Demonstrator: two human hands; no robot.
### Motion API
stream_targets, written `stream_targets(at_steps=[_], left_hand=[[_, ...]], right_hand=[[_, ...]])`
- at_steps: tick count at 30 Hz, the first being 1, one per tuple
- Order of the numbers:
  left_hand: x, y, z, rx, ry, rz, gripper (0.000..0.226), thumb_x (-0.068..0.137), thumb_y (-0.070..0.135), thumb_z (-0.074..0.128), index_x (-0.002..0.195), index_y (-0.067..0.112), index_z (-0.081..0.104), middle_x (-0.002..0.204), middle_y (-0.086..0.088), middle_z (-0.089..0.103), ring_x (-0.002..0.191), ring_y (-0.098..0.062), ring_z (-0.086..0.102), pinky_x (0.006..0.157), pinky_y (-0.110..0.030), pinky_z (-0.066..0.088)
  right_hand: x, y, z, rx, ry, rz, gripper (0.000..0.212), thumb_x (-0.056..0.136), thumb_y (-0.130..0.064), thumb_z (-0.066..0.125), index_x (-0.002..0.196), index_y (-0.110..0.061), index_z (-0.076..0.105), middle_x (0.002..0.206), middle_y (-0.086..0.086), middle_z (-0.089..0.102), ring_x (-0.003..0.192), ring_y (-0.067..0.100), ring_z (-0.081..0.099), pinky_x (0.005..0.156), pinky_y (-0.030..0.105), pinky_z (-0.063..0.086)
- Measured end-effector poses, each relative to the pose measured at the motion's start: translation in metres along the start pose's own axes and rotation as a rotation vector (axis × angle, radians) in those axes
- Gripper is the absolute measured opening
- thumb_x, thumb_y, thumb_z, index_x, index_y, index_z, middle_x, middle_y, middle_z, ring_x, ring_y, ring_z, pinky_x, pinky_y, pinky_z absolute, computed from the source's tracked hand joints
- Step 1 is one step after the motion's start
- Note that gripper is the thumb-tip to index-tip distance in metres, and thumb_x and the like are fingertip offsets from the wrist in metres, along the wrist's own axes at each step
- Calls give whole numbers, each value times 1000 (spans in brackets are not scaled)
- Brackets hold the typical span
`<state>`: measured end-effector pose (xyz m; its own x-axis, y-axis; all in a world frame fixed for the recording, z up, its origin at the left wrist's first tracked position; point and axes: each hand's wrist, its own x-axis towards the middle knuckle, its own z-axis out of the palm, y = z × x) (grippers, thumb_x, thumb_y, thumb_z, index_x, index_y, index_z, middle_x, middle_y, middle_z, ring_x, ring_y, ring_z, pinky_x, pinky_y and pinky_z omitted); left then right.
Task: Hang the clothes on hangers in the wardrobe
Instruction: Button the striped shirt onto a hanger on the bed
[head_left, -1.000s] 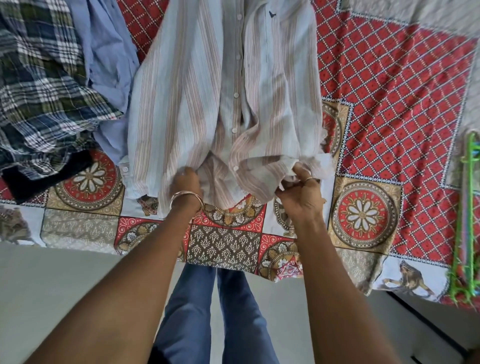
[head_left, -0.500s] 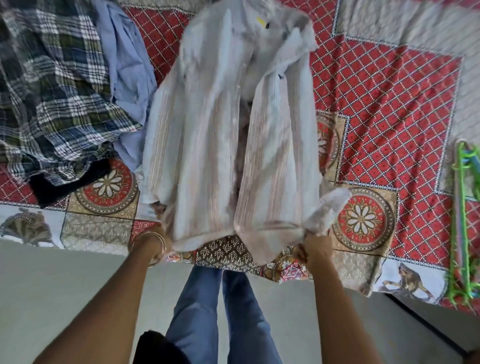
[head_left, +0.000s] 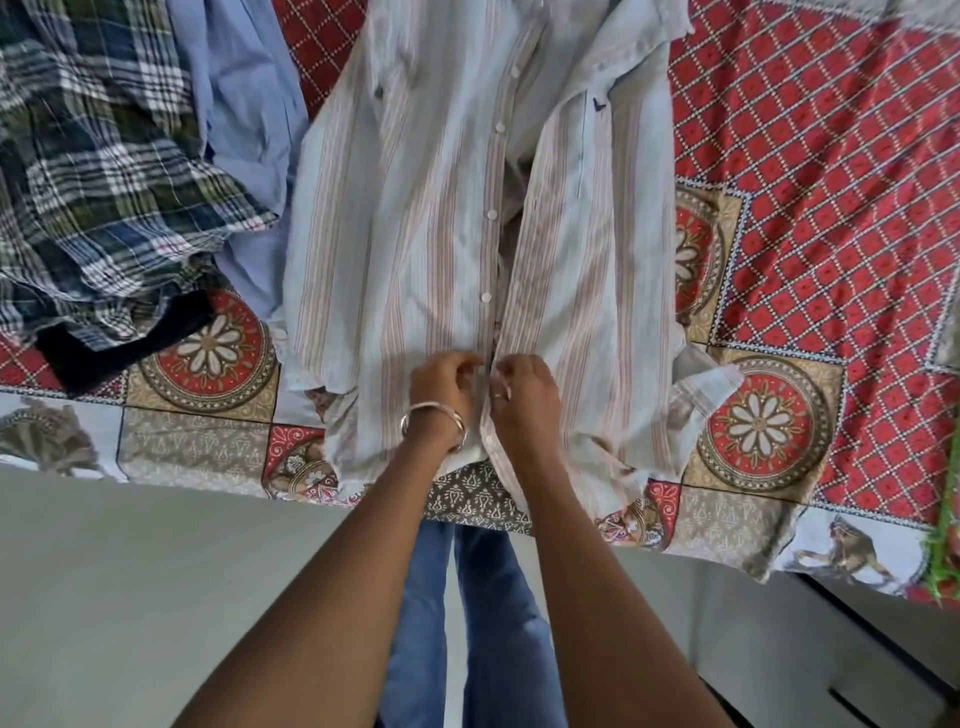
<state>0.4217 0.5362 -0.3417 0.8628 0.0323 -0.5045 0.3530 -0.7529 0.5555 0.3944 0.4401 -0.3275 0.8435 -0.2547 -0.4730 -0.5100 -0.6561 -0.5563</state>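
Note:
A pale striped shirt (head_left: 415, 218) lies flat on the bed, front up, collar away from me, its placket unbuttoned and slightly parted. My left hand (head_left: 444, 387), with a bangle on the wrist, pinches the left placket edge near the hem. My right hand (head_left: 524, 395), wearing a ring, pinches the right placket edge beside it. The two hands almost touch at the shirt's middle. A green plastic hanger (head_left: 948, 519) shows only partly at the right edge of the bed.
A plaid shirt (head_left: 98, 171), a light blue shirt (head_left: 244, 104) and a dark garment (head_left: 119, 343) are piled at the left. The red patterned bedsheet (head_left: 810, 182) covers the bed; its edge runs in front of my legs. Grey floor lies below.
The shirt, held up by its hem half a second ago, now lies spread flat on the bed. Both hands moved from the hem's outer corners inward to the placket.

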Motion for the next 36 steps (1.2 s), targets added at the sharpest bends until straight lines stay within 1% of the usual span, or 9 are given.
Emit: stream_targets(at_steps=[4,7,12,15,19,23,26,31,36], left_hand=[[21,-2,5,-13,19,-19,19,87,3,62,99,10,75,97,-8,73,89,-21,67,80,-13,40],[23,-5,7,-36,18,-24,18,82,6,69,98,11,76,96,-7,73,87,-18,66,79,-10,39],[30,-18,17,36,-11,-2,15,78,12,75,93,9,76,89,-11,69,83,-24,63,75,-21,43],[34,-16,23,131,-63,-17,13,83,19,69,91,10,75,90,-12,65,87,-27,60,77,-36,49],[38,-10,26,-40,-55,-147,20,87,26,67,85,7,75,78,-10,71,73,-24,66,67,-29,51],[37,-12,24,-209,-65,-260,7,80,11,73,84,5,75,76,-8,72,71,-21,68,70,-30,57],[32,-5,18,-358,-103,-297,4,78,4,75,81,4,74,73,-5,69,67,-17,66,65,-22,56],[32,-8,17,-567,-126,-381,22,76,-7,71,69,14,68,73,-14,69,71,-33,69,71,-50,58],[33,-6,17,-521,-145,-333,23,78,-6,71,71,15,68,78,-17,71,69,-34,70,66,-49,59]], right_hand=[[20,-7,13,-228,-22,185,43,93,-25,59,126,0,46,133,17,50,117,34,51,88,40,49],[25,0,17,-292,-77,347,62,89,-38,65,132,-1,40,135,16,49,124,34,47,90,46,50],[24,8,27,-182,72,292,19,94,-15,54,108,-3,59,108,14,64,98,32,60,72,39,48],[15,9,29,-109,162,192,16,88,-10,55,96,-3,66,90,15,65,79,33,60,59,35,43],[13,9,27,46,195,111,20,73,-11,54,84,-2,69,75,14,62,61,31,55,53,29,32],[10,2,28,76,230,107,30,75,-20,54,91,-4,74,76,14,64,59,29,56,53,28,34],[12,1,26,122,198,158,19,79,-11,63,93,-7,75,80,13,65,64,29,59,55,26,35],[17,7,19,164,117,185,18,84,-7,66,99,-9,76,90,13,69,75,27,63,62,19,37],[21,11,6,235,-22,171,18,88,-5,62,101,-3,74,84,14,74,73,27,67,70,38,54]])
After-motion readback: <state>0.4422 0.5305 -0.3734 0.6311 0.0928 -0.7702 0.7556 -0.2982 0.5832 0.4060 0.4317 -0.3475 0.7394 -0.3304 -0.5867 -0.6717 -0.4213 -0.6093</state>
